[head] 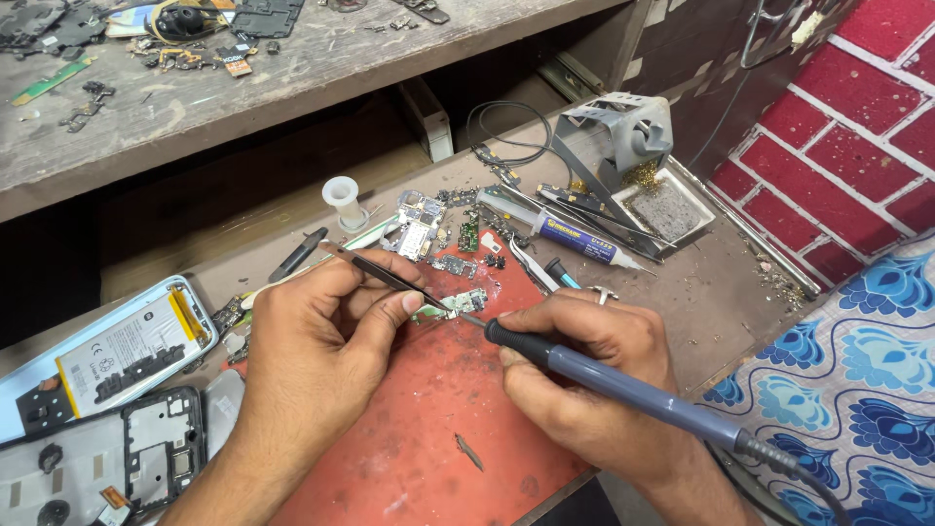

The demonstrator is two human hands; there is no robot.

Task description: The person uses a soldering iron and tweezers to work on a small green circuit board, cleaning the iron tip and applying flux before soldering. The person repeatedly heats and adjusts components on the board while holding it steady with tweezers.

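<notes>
Lying board (466, 302) between tweezers (390, 278), iron (604, 380)

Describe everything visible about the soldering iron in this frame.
The soldering iron has a grey-blue handle, a black grip collar and a thin metal tip. It lies slanted, tip up-left, cable trailing off lower right. The right hand holds it like a pen; its tip meets a small green circuit board on the red mat, where the left hand's black tweezers also reach.

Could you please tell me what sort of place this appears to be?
Probably a phone repair bench: the right hand holds a soldering iron to a small circuit board, an opened phone shows its battery, and a solder-tip stand sits behind.
</notes>
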